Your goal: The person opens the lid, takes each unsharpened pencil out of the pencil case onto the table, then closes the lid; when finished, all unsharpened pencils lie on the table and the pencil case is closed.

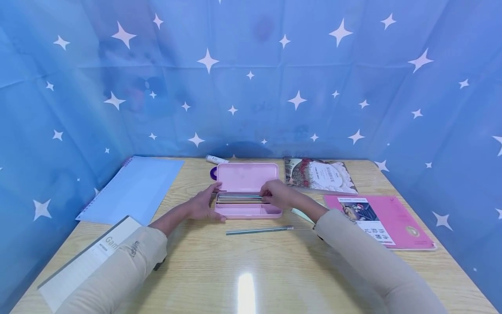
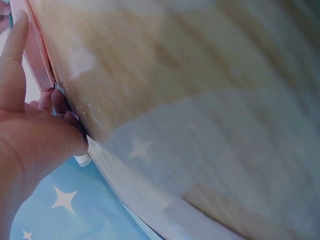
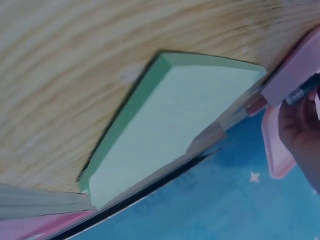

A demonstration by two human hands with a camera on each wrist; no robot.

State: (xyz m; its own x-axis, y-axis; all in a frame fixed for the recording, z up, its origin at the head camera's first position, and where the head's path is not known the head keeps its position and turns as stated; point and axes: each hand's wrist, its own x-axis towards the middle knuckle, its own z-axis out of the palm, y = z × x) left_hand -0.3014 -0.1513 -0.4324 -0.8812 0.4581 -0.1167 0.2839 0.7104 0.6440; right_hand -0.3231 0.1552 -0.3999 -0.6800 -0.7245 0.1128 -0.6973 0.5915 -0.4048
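A pink pencil case point(image 1: 248, 176) lies open on the table, its lid tipped back. Several pencils point(image 1: 239, 199) fill its rear compartment; the front compartments are shallow and pink. My left hand point(image 1: 201, 205) grips the case's left end, thumb at the front corner and fingers behind, also seen against the pink side point(image 2: 37, 50) in the left wrist view. Over the right end of the compartment, my right hand point(image 1: 279, 195) pinches a dark green pencil point(image 3: 300, 92), whose end shows in the right wrist view. In front of the case lies a teal pencil point(image 1: 256, 230).
A pale green notepad point(image 3: 150, 130) sits right of the case. Further right are a pink book point(image 1: 408, 222) and a patterned book point(image 1: 325, 176). At left lie a white spiral pad point(image 1: 137, 187) and a notebook point(image 1: 92, 257). Behind stand a white tube point(image 1: 217, 159) and purple ring point(image 1: 213, 173).
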